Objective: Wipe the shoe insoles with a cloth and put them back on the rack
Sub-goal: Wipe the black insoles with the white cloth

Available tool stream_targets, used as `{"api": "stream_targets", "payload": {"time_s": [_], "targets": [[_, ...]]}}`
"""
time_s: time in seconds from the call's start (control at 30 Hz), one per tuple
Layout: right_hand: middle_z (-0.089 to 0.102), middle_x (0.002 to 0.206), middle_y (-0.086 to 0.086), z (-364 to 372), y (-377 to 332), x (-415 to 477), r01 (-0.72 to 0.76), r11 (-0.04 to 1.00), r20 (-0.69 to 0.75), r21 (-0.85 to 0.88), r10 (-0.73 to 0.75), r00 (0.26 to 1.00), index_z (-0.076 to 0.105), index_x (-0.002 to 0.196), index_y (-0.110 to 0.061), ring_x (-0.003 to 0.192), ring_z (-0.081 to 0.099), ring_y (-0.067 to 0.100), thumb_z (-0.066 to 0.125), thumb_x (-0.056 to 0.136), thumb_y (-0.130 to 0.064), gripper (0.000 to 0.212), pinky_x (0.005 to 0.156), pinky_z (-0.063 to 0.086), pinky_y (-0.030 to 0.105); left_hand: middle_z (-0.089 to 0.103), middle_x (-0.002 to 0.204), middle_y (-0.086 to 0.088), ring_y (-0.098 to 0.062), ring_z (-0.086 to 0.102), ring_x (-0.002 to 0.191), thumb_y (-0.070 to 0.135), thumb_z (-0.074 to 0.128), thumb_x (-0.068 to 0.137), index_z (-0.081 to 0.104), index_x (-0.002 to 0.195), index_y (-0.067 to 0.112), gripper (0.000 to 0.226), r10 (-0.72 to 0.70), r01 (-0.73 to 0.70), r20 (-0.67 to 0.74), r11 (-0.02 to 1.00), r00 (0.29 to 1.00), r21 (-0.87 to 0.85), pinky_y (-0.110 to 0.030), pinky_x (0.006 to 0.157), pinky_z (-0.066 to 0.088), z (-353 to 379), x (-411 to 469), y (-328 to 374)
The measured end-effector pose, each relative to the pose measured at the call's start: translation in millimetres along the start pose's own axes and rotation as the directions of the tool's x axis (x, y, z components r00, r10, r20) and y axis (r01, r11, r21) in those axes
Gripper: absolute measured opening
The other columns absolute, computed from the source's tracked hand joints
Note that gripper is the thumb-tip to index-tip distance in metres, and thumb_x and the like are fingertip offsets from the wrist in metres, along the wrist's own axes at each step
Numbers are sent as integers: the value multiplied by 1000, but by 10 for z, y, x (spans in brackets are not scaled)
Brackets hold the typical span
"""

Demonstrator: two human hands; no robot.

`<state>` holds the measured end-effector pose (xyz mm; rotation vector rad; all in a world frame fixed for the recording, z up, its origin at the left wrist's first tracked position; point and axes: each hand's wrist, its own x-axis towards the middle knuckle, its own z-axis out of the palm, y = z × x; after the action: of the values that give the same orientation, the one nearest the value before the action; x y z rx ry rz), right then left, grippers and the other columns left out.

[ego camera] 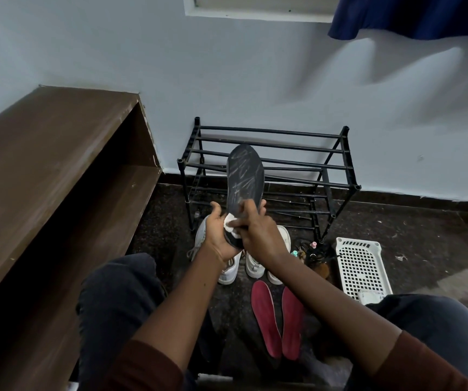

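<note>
While the left hand [218,235] grips the heel end of a dark grey foam insole [245,176], fingers curled round its edge, the right hand [258,230] presses a small white cloth [230,221] onto its near part, fingers bunched on the cloth. The insole stands tilted before the far black metal-bar shoe rack [272,132]. Two red insoles [266,317] lie on the near dark speckled floor [396,235], with white shoes [255,266] just beyond.

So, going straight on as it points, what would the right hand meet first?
The right hand, with cloth, rests on the black insole; beyond it, probably the rack, depth unclear.
</note>
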<state>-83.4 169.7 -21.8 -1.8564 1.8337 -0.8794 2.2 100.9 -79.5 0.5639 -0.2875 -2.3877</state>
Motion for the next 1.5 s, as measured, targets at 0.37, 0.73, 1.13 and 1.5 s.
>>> {"api": "stream_targets", "payload": {"time_s": [0.37,0.73,1.13,1.5], "targets": [[71,101,11,-30,152,101,32,988,-36,-151,-37,999,42,124,-6,87,64,40,53,85,-1,41,70,52,44,45,143,-14,-28,47,126,66,25,90,46,137,9,77,-21,22,-20,997,1000,72,-43,111,32,38,-21,-70],[71,107,1,78,78,-204,119,992,57,-43,-116,992,45,120,-4,94,65,33,55,87,-3,34,73,52,39,58,122,-12,-25,66,99,67,25,90,47,135,6,79,72,-64,-98,995,993,78,-33,91,51,-10,-44,51],[67,72,9,170,248,61,173,982,-61,-76,-178,982,69,78,-8,66,63,26,61,68,6,19,54,49,37,64,112,-12,-25,65,100,61,26,94,69,109,4,74,26,-16,-91,994,996,109,-38,93,49,18,-34,12],[69,76,15,180,327,102,164,982,-89,-94,-172,981,70,76,-2,67,65,33,55,69,-1,17,56,53,43,61,113,-8,-23,58,106,62,23,94,66,110,7,71,74,-61,-137,993,988,99,-37,101,40,43,-33,-22]]}}
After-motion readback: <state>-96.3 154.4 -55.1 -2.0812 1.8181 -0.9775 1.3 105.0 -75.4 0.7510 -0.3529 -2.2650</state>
